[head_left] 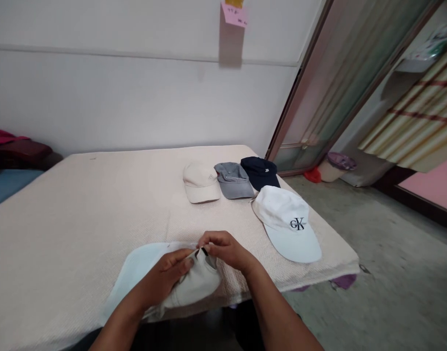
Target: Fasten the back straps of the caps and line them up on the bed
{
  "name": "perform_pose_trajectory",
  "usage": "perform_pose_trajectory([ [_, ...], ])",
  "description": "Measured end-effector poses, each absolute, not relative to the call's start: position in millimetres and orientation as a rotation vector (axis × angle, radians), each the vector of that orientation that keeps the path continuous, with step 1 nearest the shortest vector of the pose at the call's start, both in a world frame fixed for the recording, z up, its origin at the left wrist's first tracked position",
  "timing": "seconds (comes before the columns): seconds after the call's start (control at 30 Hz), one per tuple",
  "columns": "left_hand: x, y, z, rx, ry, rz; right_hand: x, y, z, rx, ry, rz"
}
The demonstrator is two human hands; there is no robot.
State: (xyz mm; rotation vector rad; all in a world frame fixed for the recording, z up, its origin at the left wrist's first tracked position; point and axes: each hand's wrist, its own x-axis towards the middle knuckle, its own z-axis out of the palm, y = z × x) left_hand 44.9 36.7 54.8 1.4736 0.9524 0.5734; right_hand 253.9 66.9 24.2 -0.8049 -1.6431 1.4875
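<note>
A light beige cap (196, 282) is held at the table's front edge with its back opening facing up and to the right. My left hand (168, 273) grips its edge, thumb on top. The fingers of my right hand (223, 247) pinch the cap's rim by the opening, near a small dark piece. What exactly those fingertips hold is partly hidden. Under my left hand and forearm lies a flat pale blue-white piece (141, 261), partly covered. To the right rests a white cap (285, 214) with dark letters on its front, brim toward me.
Farther back on the cloth-covered table (99, 209) sit a cream cap (200, 183), a grey cap (233, 180) and a navy cap (260, 171). A white wall (135, 102) stands behind. Beyond the right edge are the floor (384, 243) and a bin (335, 168).
</note>
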Motion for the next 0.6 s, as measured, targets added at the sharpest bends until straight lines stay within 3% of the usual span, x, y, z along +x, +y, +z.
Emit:
perform_pose_trajectory([
  [0.2,39,36,48,1.308,1.085,0.645,246,70,14,-0.820,-1.271,1.572],
  [0.4,35,28,52,1.175,1.067,0.638,236,69,16,-0.957,-1.437,1.331],
  [0.6,36,22,66,0.822,1.035,0.828,232,70,4,-0.844,-0.791,1.493],
])
